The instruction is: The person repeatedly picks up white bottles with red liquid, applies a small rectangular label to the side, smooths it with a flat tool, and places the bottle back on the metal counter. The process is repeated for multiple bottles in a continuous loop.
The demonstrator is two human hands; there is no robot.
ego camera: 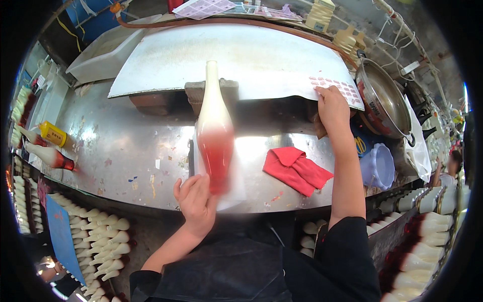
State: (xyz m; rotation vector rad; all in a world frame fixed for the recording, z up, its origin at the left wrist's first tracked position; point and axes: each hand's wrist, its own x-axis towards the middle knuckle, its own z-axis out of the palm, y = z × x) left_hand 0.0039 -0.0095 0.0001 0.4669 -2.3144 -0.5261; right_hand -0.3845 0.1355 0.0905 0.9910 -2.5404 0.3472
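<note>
A glass bottle, cream at the neck and red towards the base, lies with its neck pointing away from me, propped on a notched grey block. My left hand holds it at the base, thumb and fingers against the red end. My right hand reaches to the front edge of a white board. Its fingertips touch the board beside rows of small red decals; whether a decal is between them is hidden. White paper lies under the bottle.
A folded red cloth lies on the metal table. At right are a metal pan, a lilac bucket and yellow-handled scissors. Left stand a yellow bottle and another red-and-cream bottle. Racked bottles flank me.
</note>
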